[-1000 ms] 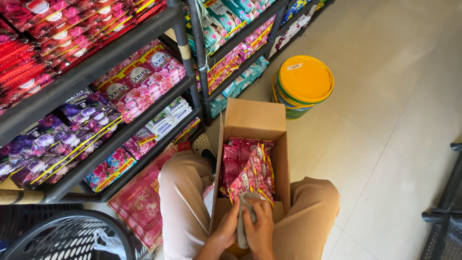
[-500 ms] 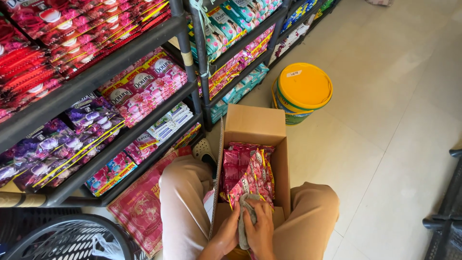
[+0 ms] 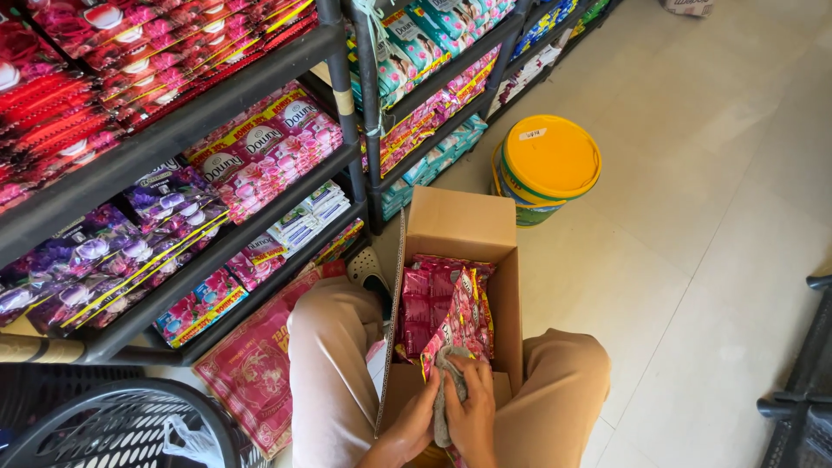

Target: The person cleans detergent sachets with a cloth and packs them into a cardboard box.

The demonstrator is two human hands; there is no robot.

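An open cardboard box stands on the floor between my knees, filled with strips of pink and red sachets. One strip of sachets stands up at the box's near end. My right hand presses a grey cloth against that strip. My left hand sits just left of the cloth, steadying the same strip from below.
Dark metal shelves at left carry rows of pink, red and purple sachet packs. A yellow-lidded bucket stands beyond the box. A black plastic basket is at lower left, and a pink pack lies on the floor.
Both hands stay at the near end of the box with the cloth on the sachet strip. The view shifted slightly; nothing else moved.
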